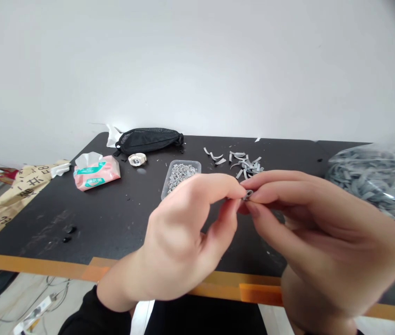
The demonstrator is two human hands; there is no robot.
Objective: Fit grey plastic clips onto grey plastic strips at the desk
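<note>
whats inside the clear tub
Small grey pieces fill the visible part of the tub. The left hand hides its near end, and whatever lies beneath the top layer is covered.

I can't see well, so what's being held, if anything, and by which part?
A small, curled grey piece, pinched between the left hand and the right hand at opposite sides; the exact spots are hidden.

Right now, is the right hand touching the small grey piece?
Touching. The head view shows fingertips of the right hand closed on the small grey piece.
</note>
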